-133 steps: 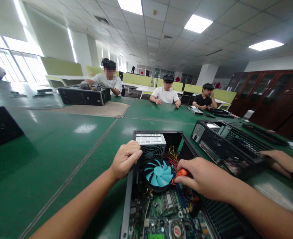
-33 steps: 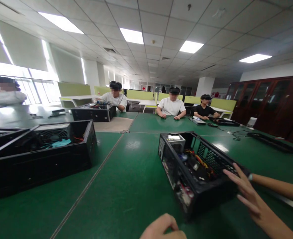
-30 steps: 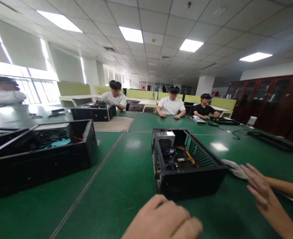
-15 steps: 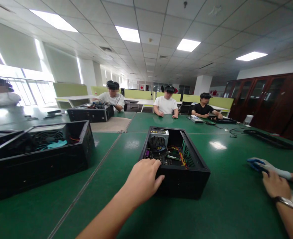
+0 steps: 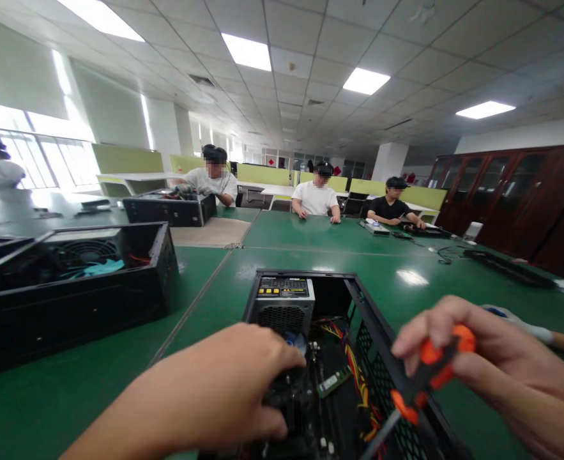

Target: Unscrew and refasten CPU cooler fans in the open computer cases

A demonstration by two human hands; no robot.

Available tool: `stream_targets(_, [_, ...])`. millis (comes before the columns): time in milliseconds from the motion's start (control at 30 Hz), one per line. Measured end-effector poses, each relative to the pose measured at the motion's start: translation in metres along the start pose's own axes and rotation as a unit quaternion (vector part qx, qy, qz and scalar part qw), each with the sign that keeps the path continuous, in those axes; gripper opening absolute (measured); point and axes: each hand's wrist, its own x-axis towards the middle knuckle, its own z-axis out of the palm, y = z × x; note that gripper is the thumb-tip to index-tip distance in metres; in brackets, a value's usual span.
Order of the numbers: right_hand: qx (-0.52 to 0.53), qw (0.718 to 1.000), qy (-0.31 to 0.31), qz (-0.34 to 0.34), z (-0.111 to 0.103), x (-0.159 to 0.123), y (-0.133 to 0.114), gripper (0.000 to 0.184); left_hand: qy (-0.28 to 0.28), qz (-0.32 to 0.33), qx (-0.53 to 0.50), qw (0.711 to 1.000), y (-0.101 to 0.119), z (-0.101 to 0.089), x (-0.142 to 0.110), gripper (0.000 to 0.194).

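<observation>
Fingers of the left hand [image 5: 236, 380] are held apart over the left side of an open computer case [image 5: 376, 324], with thumb and forefinger parted above its dark insides; whether a part is touched there cannot be told. Just right of the forefinger's tip, a green memory stick [image 5: 334, 381] is seen inside the case, its long axis slanted up to the right, closer to the left hand than to the right. Farther right, a screwdriver [image 5: 428, 378] is gripped by the right hand [image 5: 495, 351], its shaft slanted down and left by the case's right wall, its tip not clearly shown. Between the hands, the case is set lengthwise, its far end pointed across the green table [image 5: 221, 294].

At left, a second open case [image 5: 75, 326] with a blue fan [image 5: 102, 267] is placed, backed by bright windows [image 5: 54, 156]. Beyond, a third case [image 5: 161, 212] is handled by a person in a white shirt [image 5: 223, 185]; at centre and right, two more people are seated. Near the right hand, a gloved hand [image 5: 521, 324] is glimpsed, and the room is lined by dark wooden cabinets [image 5: 506, 198].
</observation>
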Motion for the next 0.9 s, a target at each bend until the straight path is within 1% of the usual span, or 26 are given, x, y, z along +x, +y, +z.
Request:
stream_targets(67, [0.004, 0.996, -0.09, -0.027, 0.014, 0.018, -0.018, 0.025, -0.098, 0.026, 0.056, 0.993, -0.006, -0.009, 0.034, 0.062])
stream_targets(100, [-0.012, 0.992, -0.118, -0.032, 0.02, 0.027, -0.022, 0.022, -0.137, 0.039, 0.076, 0.987, -0.009, -0.008, 0.05, 0.08])
stream_targets(133, [-0.033, 0.99, -0.131, -0.031, 0.025, 0.033, -0.024, 0.019, -0.167, 0.053, 0.092, 0.98, -0.013, -0.004, 0.064, 0.095])
stream_targets(167, [-0.047, 0.988, -0.141, -0.031, 0.029, 0.037, -0.024, 0.017, -0.185, 0.066, 0.104, 0.975, -0.017, 0.001, 0.076, 0.104])
stream_targets(200, [-0.051, 0.987, -0.15, -0.031, 0.032, 0.039, -0.023, 0.016, -0.199, 0.08, 0.112, 0.97, -0.021, 0.008, 0.084, 0.108])
stream_targets(233, [-0.049, 0.986, -0.157, -0.029, 0.034, 0.038, -0.02, 0.016, -0.211, 0.092, 0.117, 0.966, -0.025, 0.015, 0.09, 0.108])
stream_targets(300, [-0.037, 0.985, -0.166, -0.027, 0.035, 0.033, -0.016, 0.017, -0.235, 0.11, 0.124, 0.958, -0.029, 0.024, 0.095, 0.099])
stream_targets(367, [-0.029, 0.985, -0.167, -0.025, 0.032, 0.027, -0.012, 0.019, -0.255, 0.102, 0.142, 0.951, -0.026, 0.025, 0.096, 0.094])
stream_targets(467, [-0.021, 0.986, -0.163, -0.014, 0.028, 0.019, -0.009, 0.02, -0.252, 0.056, 0.192, 0.947, -0.012, 0.018, 0.098, 0.089])
stream_targets(533, [-0.014, 0.987, -0.16, -0.007, 0.026, 0.017, -0.007, 0.019, -0.264, 0.033, 0.229, 0.936, -0.003, 0.016, 0.1, 0.075])
stream_targets(600, [-0.003, 0.988, -0.157, -0.004, 0.026, 0.015, -0.005, 0.016, -0.288, 0.024, 0.256, 0.923, 0.003, 0.018, 0.102, 0.061])
stream_targets(667, [0.004, 0.988, -0.154, -0.003, 0.027, 0.014, -0.001, 0.014, -0.292, 0.027, 0.257, 0.921, 0.004, 0.023, 0.104, 0.06])
stream_targets(733, [0.007, 0.989, -0.148, -0.005, 0.027, 0.013, 0.002, 0.016, -0.269, 0.037, 0.245, 0.931, 0.002, 0.027, 0.103, 0.067])
stream_targets(800, [0.009, 0.991, -0.129, -0.021, 0.027, 0.014, 0.005, 0.017, -0.236, 0.052, 0.233, 0.942, 0.0, 0.027, 0.101, 0.073])
stream_targets(900, [0.017, 0.995, -0.077, -0.054, 0.028, 0.023, 0.005, 0.017, -0.181, 0.077, 0.189, 0.962, -0.004, 0.017, 0.094, 0.076])
